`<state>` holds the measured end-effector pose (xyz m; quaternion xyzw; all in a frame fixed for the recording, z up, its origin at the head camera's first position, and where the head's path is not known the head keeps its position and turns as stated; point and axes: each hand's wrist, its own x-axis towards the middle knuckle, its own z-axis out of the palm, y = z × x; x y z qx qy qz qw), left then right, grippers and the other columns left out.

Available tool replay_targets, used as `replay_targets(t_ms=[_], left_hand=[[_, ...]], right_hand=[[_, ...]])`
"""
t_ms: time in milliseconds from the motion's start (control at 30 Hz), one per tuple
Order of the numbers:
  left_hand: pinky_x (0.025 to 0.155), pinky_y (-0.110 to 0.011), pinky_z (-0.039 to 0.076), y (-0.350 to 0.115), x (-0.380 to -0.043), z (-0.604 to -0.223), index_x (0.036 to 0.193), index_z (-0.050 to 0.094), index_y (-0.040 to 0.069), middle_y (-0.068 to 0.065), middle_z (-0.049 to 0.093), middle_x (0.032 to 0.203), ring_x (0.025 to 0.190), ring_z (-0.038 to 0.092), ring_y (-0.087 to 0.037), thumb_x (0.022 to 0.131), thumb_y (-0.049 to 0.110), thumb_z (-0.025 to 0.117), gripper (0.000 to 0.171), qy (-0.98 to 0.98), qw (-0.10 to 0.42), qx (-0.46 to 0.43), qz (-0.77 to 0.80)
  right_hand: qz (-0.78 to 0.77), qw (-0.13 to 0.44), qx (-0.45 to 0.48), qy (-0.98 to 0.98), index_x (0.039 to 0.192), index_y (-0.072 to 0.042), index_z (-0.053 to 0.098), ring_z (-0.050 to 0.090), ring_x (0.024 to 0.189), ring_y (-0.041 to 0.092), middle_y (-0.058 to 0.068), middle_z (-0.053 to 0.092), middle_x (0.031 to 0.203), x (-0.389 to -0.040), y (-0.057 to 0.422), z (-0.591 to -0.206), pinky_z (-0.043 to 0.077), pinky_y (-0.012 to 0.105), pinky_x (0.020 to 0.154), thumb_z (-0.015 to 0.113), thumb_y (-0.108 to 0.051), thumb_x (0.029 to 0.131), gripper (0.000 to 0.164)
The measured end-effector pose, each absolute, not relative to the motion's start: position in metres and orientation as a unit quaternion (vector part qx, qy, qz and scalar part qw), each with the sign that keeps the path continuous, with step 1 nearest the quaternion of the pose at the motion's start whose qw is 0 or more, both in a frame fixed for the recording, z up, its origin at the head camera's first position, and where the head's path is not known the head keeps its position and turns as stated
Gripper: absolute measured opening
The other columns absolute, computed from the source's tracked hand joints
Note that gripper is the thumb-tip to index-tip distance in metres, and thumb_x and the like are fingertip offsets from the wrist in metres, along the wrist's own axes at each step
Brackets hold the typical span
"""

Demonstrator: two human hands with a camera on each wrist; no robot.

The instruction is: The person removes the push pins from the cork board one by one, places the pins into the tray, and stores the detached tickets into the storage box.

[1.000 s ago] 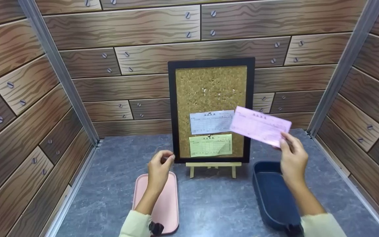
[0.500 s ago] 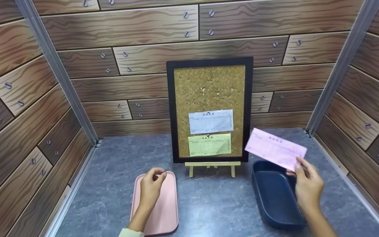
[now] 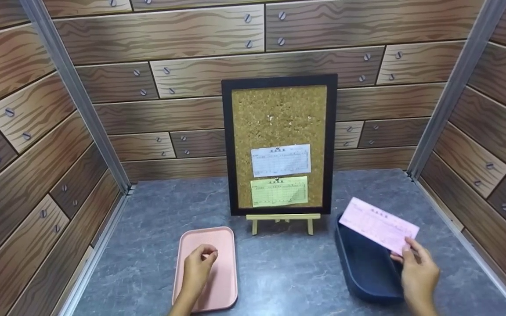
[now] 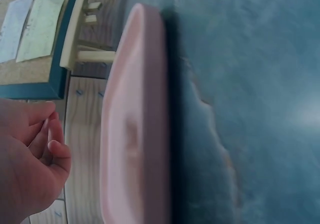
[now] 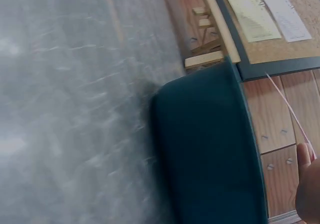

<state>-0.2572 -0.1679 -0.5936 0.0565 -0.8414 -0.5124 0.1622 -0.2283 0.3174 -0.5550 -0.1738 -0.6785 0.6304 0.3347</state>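
Observation:
My right hand (image 3: 420,272) pinches a pink printed slip (image 3: 378,226) by its lower right corner, tilted over the dark blue bin (image 3: 349,272). In the right wrist view the slip (image 5: 287,104) shows edge-on above the bin. Over the pink tray (image 3: 224,281) is my left hand (image 3: 198,268), thumb and forefinger pinched at the tips. A tiny dark speck shows between them; I cannot tell its kind. On the framed corkboard (image 3: 279,103), a pale blue slip (image 3: 281,161) hangs above a green slip (image 3: 279,192), each with a small pin at its top.
A small wooden easel (image 3: 283,217) holds the corkboard upright on the grey marbled table (image 3: 275,272). Wood-patterned walls (image 3: 182,35) stand behind and at both sides, with metal posts (image 3: 77,96) at the corners. Bin and tray lie in front of the board, right and left.
My right hand has carried the pink slip down and right, from beside the corkboard to over the blue bin. My left hand has drawn back from the board's lower left corner to over the tray.

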Motion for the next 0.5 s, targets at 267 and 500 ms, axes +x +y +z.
replay_targets(t_ms=[267,500], left_hand=[[0.069,-0.024,0.046,-0.174,-0.253,-0.605,0.088,0.071,0.004,0.0,0.07,0.082,0.074,0.056,-0.011,0.084,0.008,0.073,0.005,-0.863,0.156,0.07,-0.475],[0.066,-0.023,0.045,-0.178,-0.251,-0.609,0.087,0.071,0.006,0.0,0.069,0.081,0.071,0.054,-0.011,0.084,0.005,0.071,0.003,-0.869,0.143,0.076,-0.468]], right_hand=[[0.543,0.315,-0.202,-0.751,0.13,0.01,0.061,0.06,0.058,-0.015,0.0,0.059,0.108,-0.222,0.322,-0.567,0.05,0.007,0.06,0.049,-0.005,0.102,0.034],[0.515,0.285,-0.201,-0.783,0.13,0.012,0.06,0.054,0.055,-0.02,0.031,0.059,0.121,-0.219,0.323,-0.571,0.047,0.005,0.059,0.048,-0.003,0.101,0.034]])
